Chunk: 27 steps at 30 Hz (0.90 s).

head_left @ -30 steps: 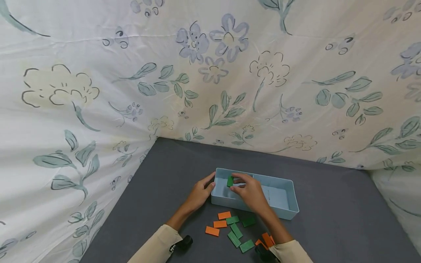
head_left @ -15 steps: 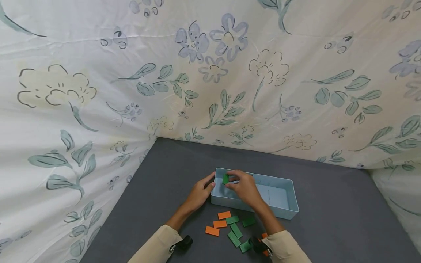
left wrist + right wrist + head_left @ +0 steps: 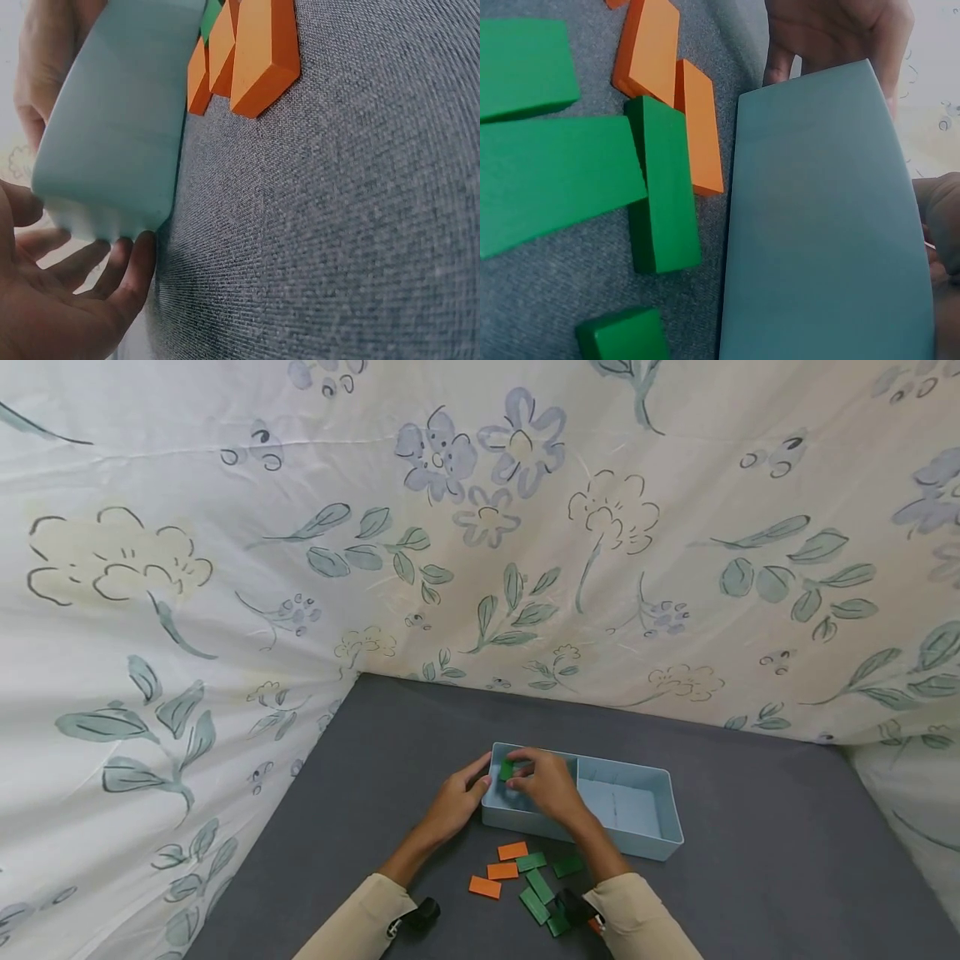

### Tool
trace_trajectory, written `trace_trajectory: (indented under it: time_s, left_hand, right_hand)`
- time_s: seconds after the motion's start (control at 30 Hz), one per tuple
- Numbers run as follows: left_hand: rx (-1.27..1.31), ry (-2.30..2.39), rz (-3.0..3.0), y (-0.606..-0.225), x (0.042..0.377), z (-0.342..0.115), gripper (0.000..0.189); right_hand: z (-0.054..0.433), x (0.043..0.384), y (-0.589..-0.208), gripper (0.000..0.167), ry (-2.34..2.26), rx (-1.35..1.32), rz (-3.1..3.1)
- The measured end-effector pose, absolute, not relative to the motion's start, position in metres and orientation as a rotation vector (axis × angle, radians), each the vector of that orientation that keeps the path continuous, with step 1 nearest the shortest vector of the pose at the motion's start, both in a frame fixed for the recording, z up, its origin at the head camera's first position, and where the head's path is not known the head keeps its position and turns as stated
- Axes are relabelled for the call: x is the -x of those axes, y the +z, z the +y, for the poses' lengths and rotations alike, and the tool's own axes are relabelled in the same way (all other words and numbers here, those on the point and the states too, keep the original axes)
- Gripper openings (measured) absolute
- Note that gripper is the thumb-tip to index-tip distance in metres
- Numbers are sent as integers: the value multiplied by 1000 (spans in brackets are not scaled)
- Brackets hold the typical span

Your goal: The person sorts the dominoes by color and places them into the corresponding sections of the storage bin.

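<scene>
A light blue divided box (image 3: pixel 630 802) stands on the dark table in the head view. Over its left compartment, my right hand (image 3: pixel 549 783) pinches a small green block (image 3: pixel 507 769) between thumb and fingers. My left hand (image 3: pixel 452 802) rests against the box's left end. In the left wrist view, the fingertips of the left hand (image 3: pixel 82 300) press the outside of that end wall, low by the cloth. From the right wrist, the box's long wall (image 3: pixel 825 225) hides the held block and most of the right hand (image 3: pixel 941 221).
In front of the box lie several loose orange blocks (image 3: pixel 484 887) and green blocks (image 3: pixel 534 906), some touching. The right wrist camera and sleeve (image 3: pixel 637 910) cover part of this group. A divider (image 3: pixel 577 774) splits the box. Patterned cloth (image 3: pixel 525 527) hangs behind the table.
My right hand has moved left with the green block, toward the left end of the box. The left hand stays at the box's end, and the box has not moved.
</scene>
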<state>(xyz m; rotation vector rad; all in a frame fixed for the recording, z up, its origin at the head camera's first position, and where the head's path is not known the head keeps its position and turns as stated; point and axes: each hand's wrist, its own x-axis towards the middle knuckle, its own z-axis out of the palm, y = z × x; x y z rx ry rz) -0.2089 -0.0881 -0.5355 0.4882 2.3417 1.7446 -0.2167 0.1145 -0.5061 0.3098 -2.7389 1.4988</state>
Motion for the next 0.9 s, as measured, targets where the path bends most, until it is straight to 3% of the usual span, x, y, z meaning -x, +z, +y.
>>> trace_trajectory:
  time_s: [0.9]
  left_hand:
    - [-548,1783,2278,-539,210,-90,58]
  right_hand:
    - [102,230,-511,46,1482,-419,-2811]
